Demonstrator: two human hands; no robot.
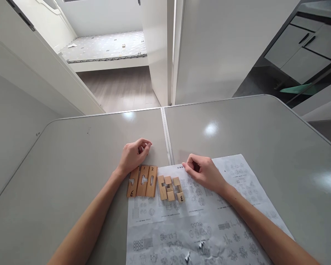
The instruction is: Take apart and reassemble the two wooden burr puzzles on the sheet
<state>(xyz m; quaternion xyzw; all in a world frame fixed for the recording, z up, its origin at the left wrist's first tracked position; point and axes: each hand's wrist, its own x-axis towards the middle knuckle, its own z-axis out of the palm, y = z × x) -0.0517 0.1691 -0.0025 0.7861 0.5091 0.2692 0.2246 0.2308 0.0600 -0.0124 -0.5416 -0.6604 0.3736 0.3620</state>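
Three flat, notched wooden puzzle pieces lie side by side, partly on the printed sheet; they carry handwritten numbers. My left hand rests just above them on the table, its fingers curled in and nothing visible in them. To their right, lighter notched wooden puzzle pieces lie on the sheet, one marked with a 3. Lying on the sheet's upper edge, my right hand is loosely closed, right of the lighter pieces and apart from them. No object shows in its grip.
The grey table has a seam running down its middle. Small tears mark the sheet's lower part. Beyond the table stand a door, a bed and white cabinets.
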